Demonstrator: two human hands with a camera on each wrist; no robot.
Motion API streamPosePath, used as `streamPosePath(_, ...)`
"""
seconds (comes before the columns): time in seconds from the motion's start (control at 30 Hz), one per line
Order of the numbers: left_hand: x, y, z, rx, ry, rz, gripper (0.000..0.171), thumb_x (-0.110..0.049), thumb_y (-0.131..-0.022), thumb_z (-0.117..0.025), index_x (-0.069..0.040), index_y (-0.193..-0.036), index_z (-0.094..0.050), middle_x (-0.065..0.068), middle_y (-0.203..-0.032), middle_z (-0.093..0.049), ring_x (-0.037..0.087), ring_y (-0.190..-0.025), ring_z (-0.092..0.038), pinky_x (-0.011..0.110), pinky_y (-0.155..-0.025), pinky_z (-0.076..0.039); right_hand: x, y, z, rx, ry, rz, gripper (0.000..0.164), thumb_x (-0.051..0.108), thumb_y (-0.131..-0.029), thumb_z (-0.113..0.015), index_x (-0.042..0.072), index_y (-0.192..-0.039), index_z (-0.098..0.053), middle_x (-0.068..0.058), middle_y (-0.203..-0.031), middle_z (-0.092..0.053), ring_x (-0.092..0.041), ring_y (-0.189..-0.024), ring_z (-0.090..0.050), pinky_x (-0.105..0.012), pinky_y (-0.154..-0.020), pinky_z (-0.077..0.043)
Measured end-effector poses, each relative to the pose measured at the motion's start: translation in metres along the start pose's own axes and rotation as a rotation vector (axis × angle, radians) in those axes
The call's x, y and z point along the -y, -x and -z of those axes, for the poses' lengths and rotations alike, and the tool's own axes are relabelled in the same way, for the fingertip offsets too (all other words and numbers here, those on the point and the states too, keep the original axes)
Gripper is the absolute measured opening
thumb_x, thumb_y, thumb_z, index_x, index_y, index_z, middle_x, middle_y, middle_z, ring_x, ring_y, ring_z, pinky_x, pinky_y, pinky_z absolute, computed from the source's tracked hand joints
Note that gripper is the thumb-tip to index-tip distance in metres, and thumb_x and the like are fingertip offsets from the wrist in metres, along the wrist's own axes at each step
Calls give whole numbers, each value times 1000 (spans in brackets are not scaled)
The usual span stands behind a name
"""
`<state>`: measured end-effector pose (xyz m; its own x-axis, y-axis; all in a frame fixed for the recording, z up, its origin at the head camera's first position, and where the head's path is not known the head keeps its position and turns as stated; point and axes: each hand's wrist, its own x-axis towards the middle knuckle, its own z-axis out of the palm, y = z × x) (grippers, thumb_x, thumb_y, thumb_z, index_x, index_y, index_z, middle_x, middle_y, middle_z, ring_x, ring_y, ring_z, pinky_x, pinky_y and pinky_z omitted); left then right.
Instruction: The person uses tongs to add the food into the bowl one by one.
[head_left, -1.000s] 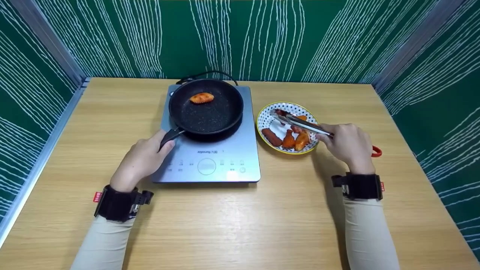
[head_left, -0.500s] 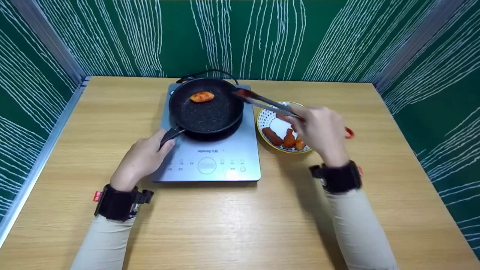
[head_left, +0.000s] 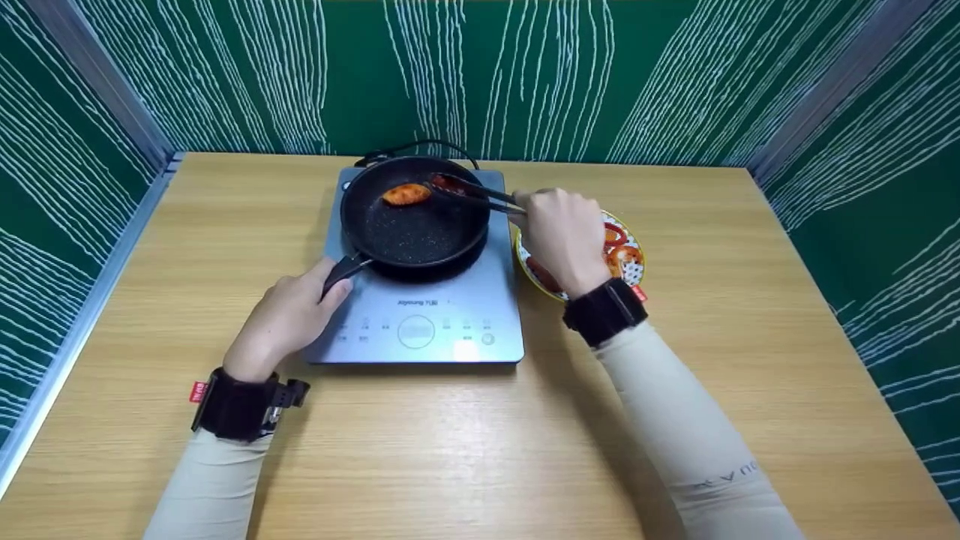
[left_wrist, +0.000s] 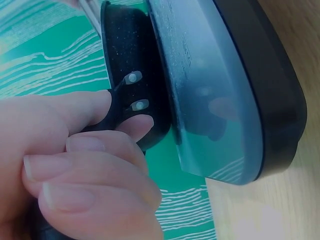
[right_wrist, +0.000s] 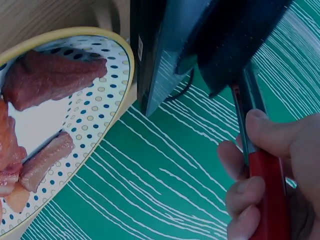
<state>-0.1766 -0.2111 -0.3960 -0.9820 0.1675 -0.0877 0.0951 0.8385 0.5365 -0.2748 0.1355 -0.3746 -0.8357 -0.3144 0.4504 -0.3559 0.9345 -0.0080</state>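
My left hand point(head_left: 289, 315) grips the black handle point(head_left: 346, 271) of a frying pan point(head_left: 420, 236). In the left wrist view its fingers curl round the handle, close to two rivets. My right hand point(head_left: 562, 236) holds metal tongs point(head_left: 487, 199) by red grips point(right_wrist: 267, 200). The tongs reach over the right rim into the pan, with a dark reddish piece of food point(head_left: 448, 184) at their tips. An orange-brown piece of food that looks like a chicken wing point(head_left: 406, 195) lies in the pan, just left of the tips.
The pan is over a silver induction cooker point(head_left: 360, 345) with a cord behind it. To its right, partly under my right forearm, a yellow-rimmed dotted plate point(right_wrist: 112, 75) bears several meat pieces point(right_wrist: 52, 77). A green patterned wall point(head_left: 540, 82) stands behind the table point(head_left: 420, 450).
My right hand has carried the tongs from the plate leftward into the pan, with a dark reddish piece at their tips. My left hand stays on the handle.
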Motion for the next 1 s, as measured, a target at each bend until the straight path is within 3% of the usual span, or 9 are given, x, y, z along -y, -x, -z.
streamPosePath(0.23, -1, 0, 0, -2, 2, -2, 27, -37, -115, -48, -10, -122, -52, 9, -83, -45, 31, -79, -53, 39, -64, -33, 4, -4, -2, 51, 27, 1, 23, 31, -101, -76, 12, -112, -79, -14, -90, -75, -38, -71, -70, -52, -58, -56)
streamPosePath(0.37, 0, 0, 0, -4, 1, -3, 27, -36, -115, -48, -10, -121, -52, 9, -83, -45, 31, -78, -53, 39, -64, -33, 4, -3, -1, 72, 22, -5, 26, 33, -101, -76, 10, -115, -78, -15, -91, -75, -37, -70, -69, -50, -60, -57)
streamPosePath(0.6, 0, 1, 0, -7, 2, 13, 26, -36, -115, -48, -11, -120, -52, 10, -84, -46, 31, -77, -53, 39, -64, -34, 0, 1, 3, 78, -25, -13, 27, 33, -101, -77, 10, -115, -77, -16, -93, -76, -37, -71, -68, -50, -61, -57)
streamPosePath(1.0, 0, 1, 0, -14, -1, -15, 25, -35, -115, -48, -9, -116, -51, 7, -80, -42, 29, -72, -50, 38, -62, -31, -3, 6, 13, 39, 4, -38, 22, 31, -99, -77, 11, -108, -77, -14, -86, -74, -40, -70, -70, -54, -57, -55)
